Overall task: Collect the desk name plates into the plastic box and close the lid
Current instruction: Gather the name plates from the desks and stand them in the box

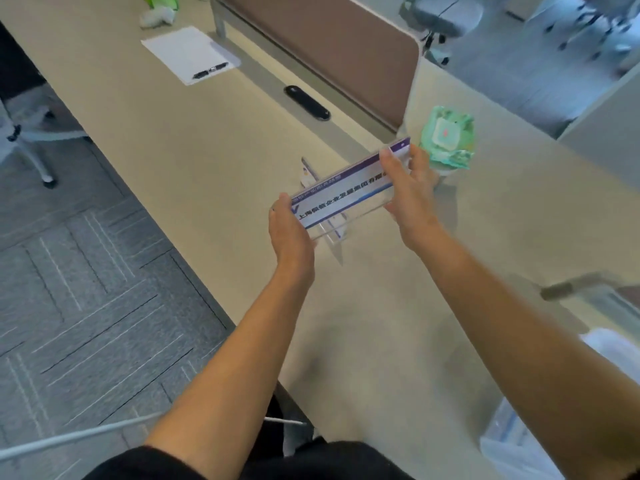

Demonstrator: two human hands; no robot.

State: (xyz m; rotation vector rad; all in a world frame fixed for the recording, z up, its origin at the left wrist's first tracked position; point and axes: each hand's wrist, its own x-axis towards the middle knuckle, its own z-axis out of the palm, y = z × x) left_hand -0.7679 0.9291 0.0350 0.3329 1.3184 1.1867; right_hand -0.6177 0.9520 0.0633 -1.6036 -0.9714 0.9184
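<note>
A clear acrylic desk name plate (341, 194) with a purple and white printed card is held in the air above the beige desk (194, 161). My left hand (289, 226) grips its near left end and my right hand (410, 190) grips its far right end. Behind and below it another name plate (310, 171) stands on the desk, partly hidden. At the right edge a clear plastic box (595, 299) with a grey handle shows only in part and is blurred.
A green pack of wet wipes (448, 138) lies just right of my right hand. Paper with a black pen (209, 70) lies farther back, near a black cable grommet (306, 102) and a brown divider panel (329, 46). A clear plastic bag (516, 441) sits bottom right.
</note>
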